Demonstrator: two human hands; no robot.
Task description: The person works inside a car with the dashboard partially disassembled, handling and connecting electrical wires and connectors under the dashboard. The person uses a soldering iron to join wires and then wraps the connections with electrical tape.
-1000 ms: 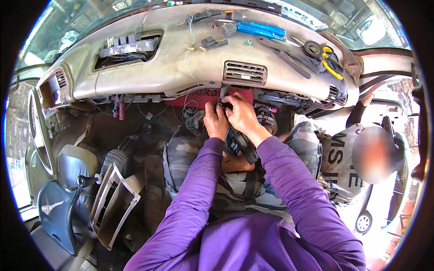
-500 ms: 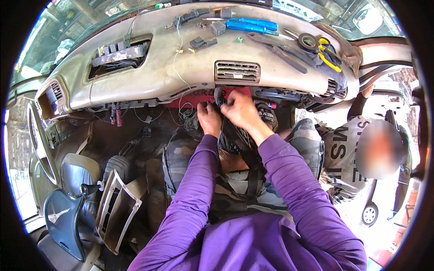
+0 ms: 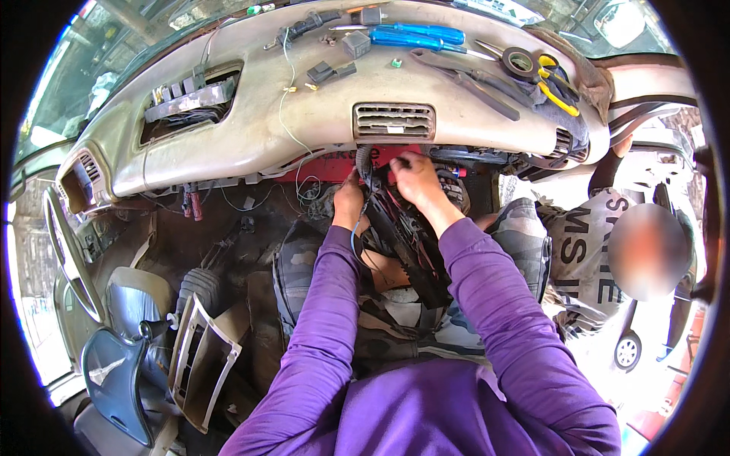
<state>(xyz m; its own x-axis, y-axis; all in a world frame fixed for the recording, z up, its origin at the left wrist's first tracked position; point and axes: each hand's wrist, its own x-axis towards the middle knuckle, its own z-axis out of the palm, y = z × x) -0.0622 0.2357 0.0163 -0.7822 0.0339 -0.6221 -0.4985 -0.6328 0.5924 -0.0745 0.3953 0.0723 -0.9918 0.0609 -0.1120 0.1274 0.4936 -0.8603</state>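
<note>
Below the centre air vent [image 3: 395, 121], both my hands are at a dark wiring harness [image 3: 394, 235] that hangs across my lap, with loose thin wires spreading from it. My left hand [image 3: 349, 205] is closed at the harness's left side, beside a grey ribbed sleeve [image 3: 364, 158]; its fingertips are partly hidden. My right hand [image 3: 418, 182] is curled into a pinch to the right of the harness, a little apart from the left. Something small and dark shows at its fingers, too unclear to name. Behind them lies a red sheet [image 3: 327, 169].
On the dashboard [image 3: 304, 121] lie blue screwdrivers [image 3: 418, 36], pliers [image 3: 468, 80], black tape [image 3: 520, 64], yellow-handled scissors [image 3: 557, 95] and relays [image 3: 356, 44]. The steering wheel [image 3: 72, 254] and a removed trim frame [image 3: 201, 361] are left. Another person [image 3: 593, 258] is at the right.
My right hand has moved right, away from my left hand and the ribbed sleeve. More of the harness shows between my forearms. The view has shifted slightly.
</note>
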